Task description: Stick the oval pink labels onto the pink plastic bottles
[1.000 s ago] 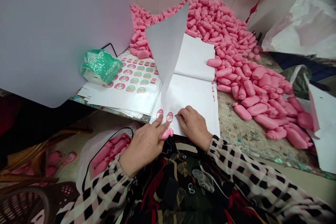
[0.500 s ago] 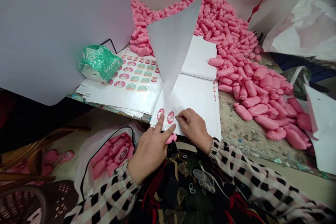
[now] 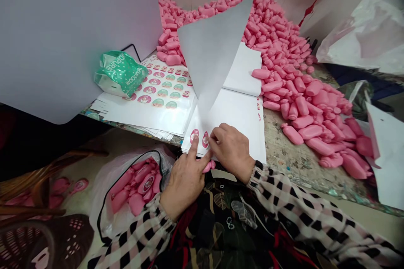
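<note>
The left hand (image 3: 186,178) is closed around a pink bottle (image 3: 209,166), clamping it under the palm at the near edge of a stack of white sheets (image 3: 244,113); only the bottle's neck end shows past the thumb. The index finger of that hand presses on an oval pink label (image 3: 194,132) on the top sheet. The right hand (image 3: 232,149) has its thumb and fingertip drawn together at the right edge of a second label (image 3: 205,139), just beside the first — whether the label is pinched between them, I cannot tell.

A page of the stack (image 3: 214,46) stands curled upward behind the hands. To the left lies a sheet of pink and green labels (image 3: 158,111), with a green bag (image 3: 123,73) on it. A large heap of pink bottles (image 3: 280,67) covers the back and right of the table (image 3: 277,147). Below the table, near the left forearm, an opened clear bag (image 3: 101,176) holds more bottles — one of them bears an oval label (image 3: 148,184). A brown basket (image 3: 71,239) stands at lower left.
</note>
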`<action>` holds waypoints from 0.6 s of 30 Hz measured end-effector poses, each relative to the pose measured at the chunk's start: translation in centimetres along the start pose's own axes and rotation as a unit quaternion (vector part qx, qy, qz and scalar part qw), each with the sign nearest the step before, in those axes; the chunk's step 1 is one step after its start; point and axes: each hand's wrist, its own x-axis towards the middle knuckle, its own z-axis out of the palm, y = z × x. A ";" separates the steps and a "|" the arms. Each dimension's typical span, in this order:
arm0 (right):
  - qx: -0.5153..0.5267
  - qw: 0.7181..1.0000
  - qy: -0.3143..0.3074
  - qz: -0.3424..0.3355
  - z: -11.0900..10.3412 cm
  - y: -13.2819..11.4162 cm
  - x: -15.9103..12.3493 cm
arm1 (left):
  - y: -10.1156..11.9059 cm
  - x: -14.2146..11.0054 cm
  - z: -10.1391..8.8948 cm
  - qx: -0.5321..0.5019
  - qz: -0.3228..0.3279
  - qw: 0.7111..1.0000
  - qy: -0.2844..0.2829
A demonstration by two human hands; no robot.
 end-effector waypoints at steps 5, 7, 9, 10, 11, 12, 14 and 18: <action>0.054 0.998 0.039 0.009 -2.3 0.1 0.1 | -0.5 -0.5 -0.4 -0.064 0.004 0.998 -0.012; 0.128 0.991 0.030 0.038 -3.0 0.9 -0.1 | -0.9 -1.2 -1.2 -0.150 0.003 0.989 -0.004; 0.232 0.969 0.014 0.084 -3.5 1.5 -0.5 | -1.0 -1.9 -2.1 -0.299 -0.035 0.953 0.016; 0.294 0.950 0.005 0.109 -3.7 1.6 -0.8 | -0.9 -2.0 -2.6 -0.399 -0.070 0.914 0.018; 0.357 0.925 -0.006 0.133 -3.9 1.6 -1.2 | -0.8 -2.1 -3.1 -0.509 -0.110 0.854 0.008; 0.414 0.897 -0.019 0.153 -4.0 1.5 -1.6 | -0.5 -2.0 -3.4 -0.616 -0.150 0.773 -0.014; 0.490 0.853 -0.047 0.171 -4.1 1.1 -2.4 | 0.1 -1.3 -3.8 -0.776 -0.209 0.590 -0.075; 0.528 0.832 -0.084 0.148 -3.8 0.5 -3.7 | 1.2 0.5 -3.5 -0.868 -0.244 0.418 -0.111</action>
